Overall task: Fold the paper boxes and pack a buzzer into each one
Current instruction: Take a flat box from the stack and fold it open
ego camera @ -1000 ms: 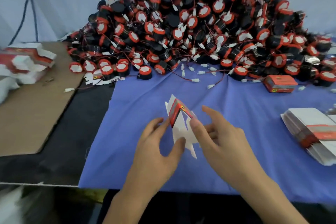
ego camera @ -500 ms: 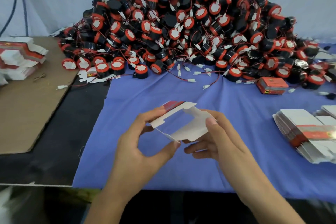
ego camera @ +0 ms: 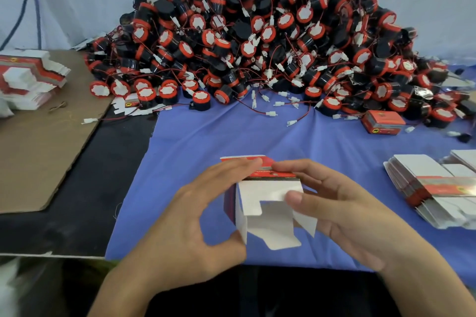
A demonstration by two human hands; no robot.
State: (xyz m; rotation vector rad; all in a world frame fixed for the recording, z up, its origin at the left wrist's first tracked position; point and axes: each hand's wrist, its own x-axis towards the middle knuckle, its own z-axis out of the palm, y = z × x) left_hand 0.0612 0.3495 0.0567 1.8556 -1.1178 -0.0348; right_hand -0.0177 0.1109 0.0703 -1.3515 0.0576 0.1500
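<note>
One paper box (ego camera: 268, 204), half formed, is held in the air over the blue cloth (ego camera: 206, 141) at the middle of the view, just toward 6 o'clock. Its white inner flaps face the camera and its red printed panel faces up. Two hands grasp it. The left hand (ego camera: 185, 221) pinches it from the 9 o'clock side, with the thumb at the lower left corner and the fingers curled over the red top. The right hand (ego camera: 347, 213) holds it from 3 o'clock, with the thumb pressed on a white flap and the fingers hooked over the top edge.

At 12 o'clock a pile of buzzers (ego camera: 257, 41) rises against the pale backdrop: black drums with red rims, white discs and thin red leads (far too many to count). One closed box (ego camera: 383, 122) lies at 2 o'clock, at the foot of the pile.

Three stacks of flat blanks show. One right stack (ego camera: 432, 188) lies at 3 o'clock, a second stack (ego camera: 465, 159) just behind it is cut by the frame edge, and one left stack (ego camera: 28, 77) sits at 10 o'clock on a cardboard sheet (ego camera: 43, 147). One loose blank (ego camera: 128, 107) lies partly under the buzzers at 11 o'clock. A dark surface (ego camera: 103, 175) runs between the cardboard and the cloth.
</note>
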